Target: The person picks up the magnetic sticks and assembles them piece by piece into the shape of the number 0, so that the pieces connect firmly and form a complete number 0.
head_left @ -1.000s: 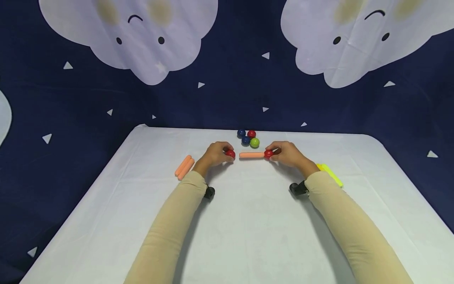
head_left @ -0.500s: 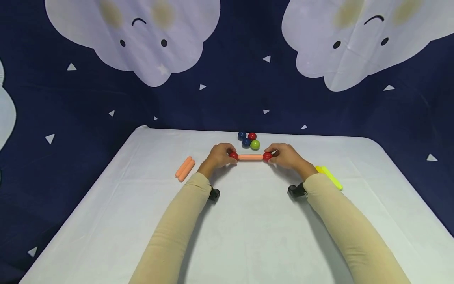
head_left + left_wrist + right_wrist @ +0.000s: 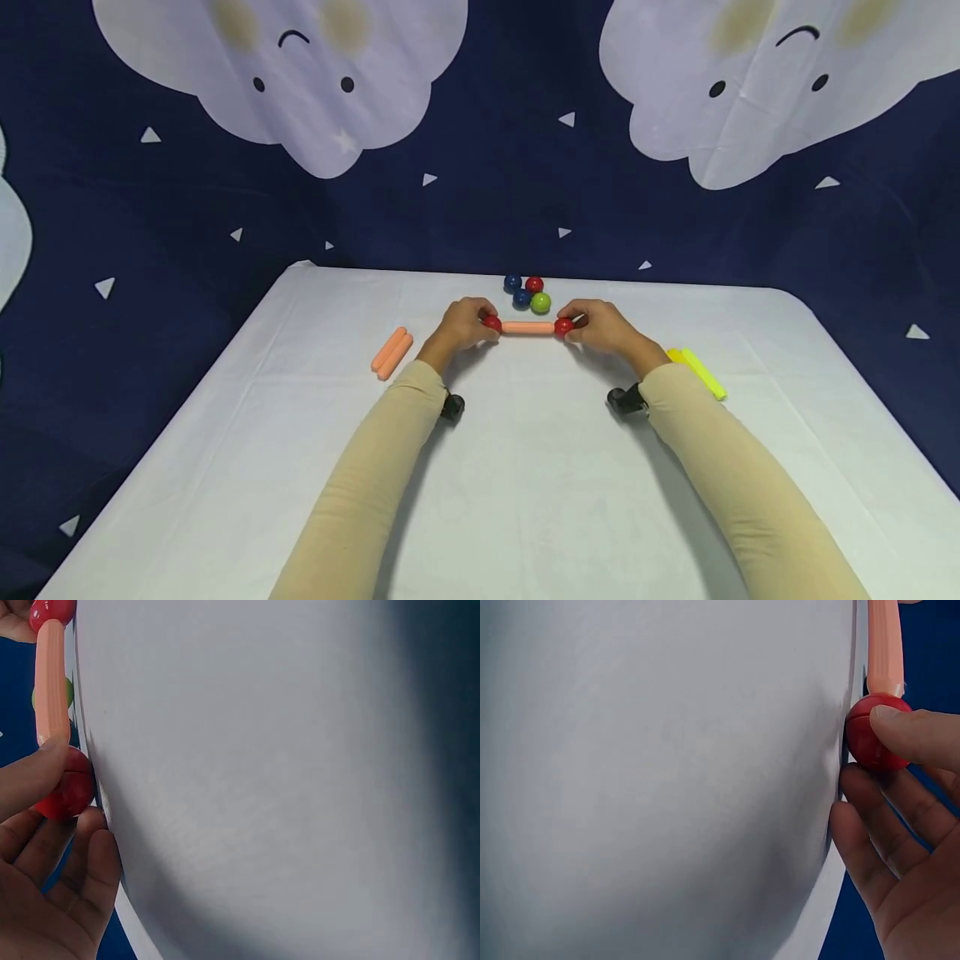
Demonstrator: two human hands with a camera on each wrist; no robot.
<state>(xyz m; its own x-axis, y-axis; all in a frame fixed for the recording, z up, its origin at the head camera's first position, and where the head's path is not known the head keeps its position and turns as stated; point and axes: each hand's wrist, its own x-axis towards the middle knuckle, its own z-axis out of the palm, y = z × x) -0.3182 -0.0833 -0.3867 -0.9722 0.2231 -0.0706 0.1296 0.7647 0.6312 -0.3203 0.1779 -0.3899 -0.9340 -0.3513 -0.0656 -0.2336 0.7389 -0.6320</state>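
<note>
A salmon-coloured rod [image 3: 528, 328] lies level between two red balls, one at each of its ends. My left hand [image 3: 462, 325] pinches the left red ball [image 3: 69, 793], its thumb reaching over to the rod's end in the left wrist view. On the other side, my right hand [image 3: 602, 326] holds the right red ball [image 3: 876, 739] between thumb and fingers. The rod's ribbed end meets this ball in the right wrist view. Both hands are close over the white tabletop, with the backs of some fingers hidden from the head view.
Behind the rod sit two dark blue balls [image 3: 522, 298], a red ball [image 3: 534, 284] and a green ball [image 3: 541, 302]. Two salmon rods [image 3: 392, 353] lie left of the left arm. Yellow rods [image 3: 703, 374] lie partly behind the right forearm. The white table [image 3: 517, 467] meets a dark blue curtain.
The left hand has moved right, bringing its red ball from apart to against the rod's left end. The right hand has shifted slightly left and keeps hold of its ball.
</note>
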